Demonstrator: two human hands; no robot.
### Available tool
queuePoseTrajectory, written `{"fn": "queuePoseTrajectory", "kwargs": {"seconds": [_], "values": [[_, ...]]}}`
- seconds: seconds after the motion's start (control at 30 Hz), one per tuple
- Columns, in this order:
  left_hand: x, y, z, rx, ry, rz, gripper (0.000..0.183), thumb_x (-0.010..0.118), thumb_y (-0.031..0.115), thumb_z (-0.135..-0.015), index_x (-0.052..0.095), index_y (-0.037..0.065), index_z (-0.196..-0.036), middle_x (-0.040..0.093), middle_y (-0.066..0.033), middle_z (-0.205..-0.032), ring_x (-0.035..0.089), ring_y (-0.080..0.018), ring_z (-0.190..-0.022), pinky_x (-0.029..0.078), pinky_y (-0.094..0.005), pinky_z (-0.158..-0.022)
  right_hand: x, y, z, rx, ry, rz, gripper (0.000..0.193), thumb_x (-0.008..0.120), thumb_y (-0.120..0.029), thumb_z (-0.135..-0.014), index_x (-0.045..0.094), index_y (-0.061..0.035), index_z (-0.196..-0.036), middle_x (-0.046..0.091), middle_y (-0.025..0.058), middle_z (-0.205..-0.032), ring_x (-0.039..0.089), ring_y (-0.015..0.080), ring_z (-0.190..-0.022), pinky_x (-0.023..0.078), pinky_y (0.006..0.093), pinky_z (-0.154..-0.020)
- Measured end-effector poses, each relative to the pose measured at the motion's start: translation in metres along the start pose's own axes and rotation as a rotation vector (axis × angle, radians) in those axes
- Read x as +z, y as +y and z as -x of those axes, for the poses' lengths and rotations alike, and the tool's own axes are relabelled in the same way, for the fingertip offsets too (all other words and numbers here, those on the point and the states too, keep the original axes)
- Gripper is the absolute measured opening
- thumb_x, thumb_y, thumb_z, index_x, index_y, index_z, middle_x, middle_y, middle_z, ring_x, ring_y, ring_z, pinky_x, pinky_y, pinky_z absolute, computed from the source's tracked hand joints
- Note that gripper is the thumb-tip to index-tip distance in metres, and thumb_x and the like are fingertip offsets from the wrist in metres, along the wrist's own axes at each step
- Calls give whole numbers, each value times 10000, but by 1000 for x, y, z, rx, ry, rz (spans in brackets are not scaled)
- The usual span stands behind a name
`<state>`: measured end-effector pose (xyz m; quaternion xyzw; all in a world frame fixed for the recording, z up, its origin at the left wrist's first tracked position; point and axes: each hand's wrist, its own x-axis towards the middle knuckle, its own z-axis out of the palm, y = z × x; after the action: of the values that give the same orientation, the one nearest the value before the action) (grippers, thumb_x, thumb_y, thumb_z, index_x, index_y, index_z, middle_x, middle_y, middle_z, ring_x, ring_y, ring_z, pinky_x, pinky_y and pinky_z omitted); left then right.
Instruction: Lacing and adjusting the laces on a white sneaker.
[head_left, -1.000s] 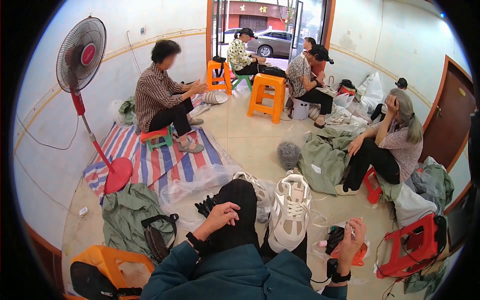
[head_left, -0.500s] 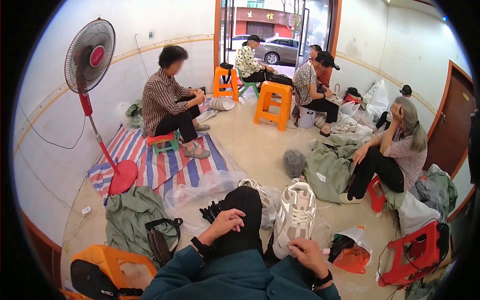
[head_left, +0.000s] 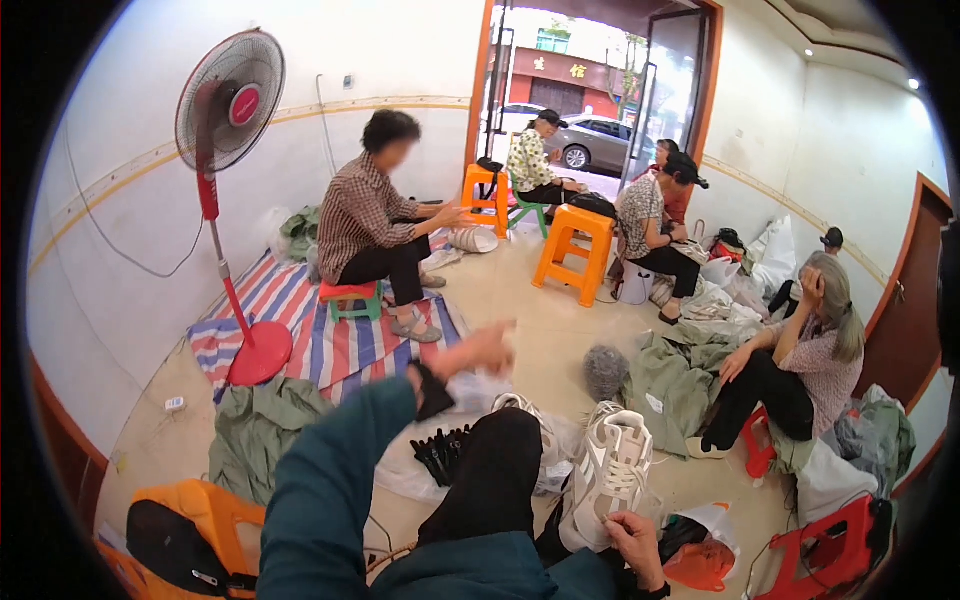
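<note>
White sneaker (head_left: 603,470), our right hand (head_left: 636,543) pinched together at its toe; blurry left hand (head_left: 482,350) at twelve o'clock, we couldn't tell.

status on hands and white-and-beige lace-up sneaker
Left hand extended forward, blurred. Right hand at toe of sneaker, grip unclear. Orange plastic bag beside right hand.

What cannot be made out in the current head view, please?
Head view, left hand: blur smears its fingers.
Head view, right hand: too small to tell whether its fingers pinch anything at the near shoe.
Head view, other shoe: partly hidden behind the person's knee.
Head view, nearest red stool: cut off by the lower edge.
</note>
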<state>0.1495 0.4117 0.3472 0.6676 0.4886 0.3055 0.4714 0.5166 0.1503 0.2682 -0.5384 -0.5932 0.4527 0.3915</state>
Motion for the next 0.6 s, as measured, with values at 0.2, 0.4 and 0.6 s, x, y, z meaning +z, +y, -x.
{"fn": "queuePoseTrajectory", "kwargs": {"seconds": [0.2, 0.4, 0.6], "values": [[-99, 171, -43, 49, 376, -284, 323, 539, 54, -794, 435, -63, -1076, 643, -192, -712, 653, -248, -534, 531, -349, -454, 3, 1, 6, 17, 60, -87, 89, 596, -89, -873, 630, -8, -884, 589, -18, -680, 493, 31, -568, 385, 179, -513], [-40, 82, -61, 73, 265, -430, 221, 521, 55, -778, 484, -56, -965, 626, -161, -638, 630, -240, -481, 516, -346, -418, 6, 6, 8, 0, 102, -53, 93, 602, -88, -872, 635, -4, -894, 592, -10, -668, 491, 36, -543, 390, 185, -492], [77, -19, 6, -103, -208, -415, 649, 536, 12, -740, 325, -3, -1354, 639, -169, -732, 634, -238, -545, 509, -341, -451, -2, 6, 12, -23, 97, -54, 100, 603, -92, -873, 640, -3, -900, 597, -8, -671, 498, 39, -537, 398, 183, -494]]}}
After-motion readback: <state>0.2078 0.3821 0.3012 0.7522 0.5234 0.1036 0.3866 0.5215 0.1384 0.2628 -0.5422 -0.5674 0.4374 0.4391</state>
